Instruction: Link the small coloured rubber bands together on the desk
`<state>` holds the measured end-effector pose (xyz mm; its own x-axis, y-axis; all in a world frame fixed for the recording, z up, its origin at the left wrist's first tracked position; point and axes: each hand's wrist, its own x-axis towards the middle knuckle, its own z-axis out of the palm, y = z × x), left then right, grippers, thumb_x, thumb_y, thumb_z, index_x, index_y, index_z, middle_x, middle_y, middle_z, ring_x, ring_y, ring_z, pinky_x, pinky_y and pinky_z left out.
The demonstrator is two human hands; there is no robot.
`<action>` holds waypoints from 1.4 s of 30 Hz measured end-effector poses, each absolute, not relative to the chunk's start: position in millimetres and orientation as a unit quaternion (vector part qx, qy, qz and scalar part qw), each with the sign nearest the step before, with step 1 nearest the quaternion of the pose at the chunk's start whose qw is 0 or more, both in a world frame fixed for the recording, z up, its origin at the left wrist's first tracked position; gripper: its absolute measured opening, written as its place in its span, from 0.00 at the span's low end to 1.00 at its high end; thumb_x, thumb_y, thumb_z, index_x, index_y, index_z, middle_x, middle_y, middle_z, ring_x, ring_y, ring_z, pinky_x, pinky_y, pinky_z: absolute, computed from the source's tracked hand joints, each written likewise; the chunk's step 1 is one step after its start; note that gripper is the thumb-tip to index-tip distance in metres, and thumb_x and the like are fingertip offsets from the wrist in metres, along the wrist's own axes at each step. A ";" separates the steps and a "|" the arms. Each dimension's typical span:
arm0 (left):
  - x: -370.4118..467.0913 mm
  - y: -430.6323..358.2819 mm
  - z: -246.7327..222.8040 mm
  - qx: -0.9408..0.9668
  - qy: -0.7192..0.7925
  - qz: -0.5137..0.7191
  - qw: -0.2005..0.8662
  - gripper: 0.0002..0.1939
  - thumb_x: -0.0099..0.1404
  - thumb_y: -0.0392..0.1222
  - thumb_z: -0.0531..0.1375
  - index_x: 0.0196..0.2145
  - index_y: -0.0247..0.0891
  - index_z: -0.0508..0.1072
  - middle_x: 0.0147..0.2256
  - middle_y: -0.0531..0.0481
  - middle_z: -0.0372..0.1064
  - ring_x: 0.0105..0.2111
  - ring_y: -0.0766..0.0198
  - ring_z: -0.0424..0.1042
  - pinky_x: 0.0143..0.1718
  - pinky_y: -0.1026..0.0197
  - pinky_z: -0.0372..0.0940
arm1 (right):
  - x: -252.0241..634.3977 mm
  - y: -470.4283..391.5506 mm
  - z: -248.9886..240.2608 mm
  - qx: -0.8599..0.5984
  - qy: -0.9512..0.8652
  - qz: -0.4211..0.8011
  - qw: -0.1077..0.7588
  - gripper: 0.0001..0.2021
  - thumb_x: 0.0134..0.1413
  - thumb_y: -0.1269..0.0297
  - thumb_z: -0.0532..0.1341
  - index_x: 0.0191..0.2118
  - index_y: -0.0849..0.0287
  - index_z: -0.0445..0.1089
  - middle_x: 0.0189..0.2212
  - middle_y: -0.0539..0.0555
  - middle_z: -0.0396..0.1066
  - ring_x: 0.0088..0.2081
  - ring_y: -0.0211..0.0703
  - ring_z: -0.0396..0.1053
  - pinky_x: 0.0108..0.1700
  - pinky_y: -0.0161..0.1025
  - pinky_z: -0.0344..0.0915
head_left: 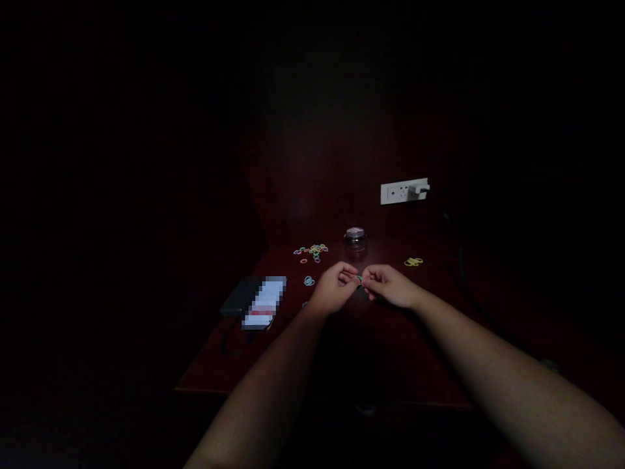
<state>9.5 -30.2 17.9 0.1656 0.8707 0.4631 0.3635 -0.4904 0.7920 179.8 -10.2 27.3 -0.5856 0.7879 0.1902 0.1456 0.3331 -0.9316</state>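
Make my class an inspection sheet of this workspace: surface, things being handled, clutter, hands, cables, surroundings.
Surface: dark reddish table, dimly lit.
Things handled: green band between the hands; mixed-colour bands farther back; light-blue bands left of the hands; yellow bands to their right.
Clutter: lidded jar toward the back; pixelated bright rectangle beside a dark block on the left.
Hands: left hand and right hand close together, fingers pinching the green band.
Cables: dark cable curving near the block.
Surroundings: wall socket with plug; much else too dark.
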 end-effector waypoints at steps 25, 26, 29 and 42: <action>11.2 -26.9 25.3 0.706 0.349 0.481 0.385 0.09 0.56 0.38 0.53 0.23 0.32 0.68 0.33 0.46 0.67 0.33 0.65 0.64 0.34 0.65 0.59 | 184.1 -4.3 25.6 -0.331 -0.799 0.325 0.384 0.10 0.55 0.58 0.53 0.28 0.59 0.59 0.21 0.48 0.63 0.23 0.35 0.60 0.26 0.33 0.56; 11.0 -27.3 26.0 0.707 0.347 0.483 0.382 0.09 0.55 0.38 0.53 0.22 0.32 0.68 0.33 0.46 0.67 0.33 0.65 0.64 0.34 0.65 0.59 | 184.5 -4.0 25.9 -0.331 -0.800 0.319 0.387 0.10 0.55 0.59 0.53 0.28 0.59 0.59 0.21 0.48 0.63 0.24 0.35 0.59 0.26 0.33 0.56; 10.0 -29.5 28.0 0.716 0.344 0.486 0.365 0.09 0.55 0.37 0.53 0.21 0.32 0.68 0.33 0.46 0.67 0.35 0.64 0.65 0.38 0.63 0.60 | 185.8 -2.2 26.1 -0.331 -0.801 0.303 0.397 0.10 0.55 0.59 0.53 0.28 0.59 0.59 0.21 0.49 0.62 0.24 0.36 0.59 0.27 0.33 0.56; 9.2 -29.7 27.0 0.744 0.360 0.484 0.289 0.11 0.59 0.35 0.53 0.24 0.33 0.73 0.34 0.46 0.68 0.37 0.63 0.67 0.45 0.61 0.61 | 184.2 -3.0 23.6 -0.333 -0.809 0.292 0.387 0.10 0.54 0.58 0.53 0.27 0.59 0.60 0.21 0.48 0.62 0.24 0.36 0.58 0.27 0.34 0.55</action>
<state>9.2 -29.7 27.0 0.2732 0.8145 0.5119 0.2556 -0.5744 0.7776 184.2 -3.0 23.6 -0.4784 0.7643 0.4325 0.3118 0.6082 -0.7300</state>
